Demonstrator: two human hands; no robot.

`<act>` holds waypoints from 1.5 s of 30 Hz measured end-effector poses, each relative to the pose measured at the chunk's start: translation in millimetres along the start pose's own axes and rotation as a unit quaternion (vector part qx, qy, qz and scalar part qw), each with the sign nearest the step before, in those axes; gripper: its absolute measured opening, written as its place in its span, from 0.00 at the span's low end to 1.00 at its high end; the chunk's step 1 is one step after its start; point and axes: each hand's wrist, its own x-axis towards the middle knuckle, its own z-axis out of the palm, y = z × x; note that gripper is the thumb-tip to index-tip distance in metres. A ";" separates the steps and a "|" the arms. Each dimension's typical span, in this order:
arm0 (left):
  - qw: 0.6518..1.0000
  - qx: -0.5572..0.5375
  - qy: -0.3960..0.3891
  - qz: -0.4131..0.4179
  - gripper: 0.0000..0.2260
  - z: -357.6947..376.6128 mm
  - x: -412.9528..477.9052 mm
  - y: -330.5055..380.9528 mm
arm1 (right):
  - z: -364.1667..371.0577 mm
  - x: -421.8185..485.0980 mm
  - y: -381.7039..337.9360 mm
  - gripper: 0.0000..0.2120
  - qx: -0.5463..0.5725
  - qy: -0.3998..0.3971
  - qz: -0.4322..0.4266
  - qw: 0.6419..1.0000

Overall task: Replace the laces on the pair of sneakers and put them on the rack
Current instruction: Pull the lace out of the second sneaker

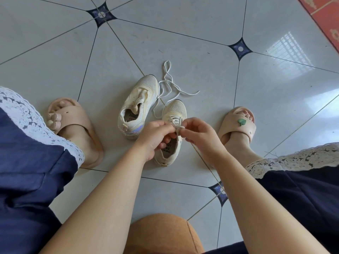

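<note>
Two cream mesh sneakers stand on the tiled floor between my feet. The left sneaker (138,105) has no lace and its tongue is pulled up. The right sneaker (173,114) is laced. My left hand (157,135) and my right hand (199,132) meet over its tongue, each pinching an end of its white lace (177,123). A loose white lace (171,85) lies in loops on the floor just beyond the two sneakers.
My feet in beige slippers, the left slipper (73,120) and the right slipper (238,125), flank the sneakers. An orange cushion (163,233) is under me at the bottom. A red patterned mat (324,13) edges the far right. No rack is in view.
</note>
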 end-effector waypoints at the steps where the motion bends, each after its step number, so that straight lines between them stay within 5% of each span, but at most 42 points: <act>1: 0.999 0.032 0.002 0.009 0.03 -0.2 -0.5 -0.9 | -0.1 -0.3 0.3 0.09 -0.081 0.011 -0.032 0.996; 5: 0.996 0.071 0.005 0.048 0.06 -2.1 -1.1 -5.7 | 6.3 -4.9 3.1 0.17 -0.216 0.028 -0.079 0.973; 10: 0.992 0.069 -0.006 0.103 0.08 -5.5 -1.0 -11.5 | 3.7 -5.1 1.9 0.10 0.046 0.024 0.048 0.997; 14: 0.988 0.075 -0.014 0.133 0.08 -5.7 -2.9 -14.1 | 5.8 -4.7 5.5 0.04 0.095 0.021 0.064 0.993; 24: 0.971 0.175 0.005 0.165 0.07 -9.3 -3.7 -5.1 | 8.3 -2.9 7.1 0.08 -0.092 0.100 -0.004 0.991; 29: 0.928 0.305 0.013 0.213 0.05 -10.6 -0.3 0.9 | 11.5 -2.6 7.6 0.06 -0.185 0.124 -0.049 0.974; 38: 0.914 0.338 0.030 0.223 0.04 -6.7 0.2 -3.2 | 8.8 -3.0 4.3 0.13 -0.050 0.078 -0.033 0.995; 45: 0.909 0.331 0.035 0.250 0.05 -2.5 -1.2 -3.3 | 9.6 -2.2 6.5 0.18 -0.071 0.072 -0.064 0.993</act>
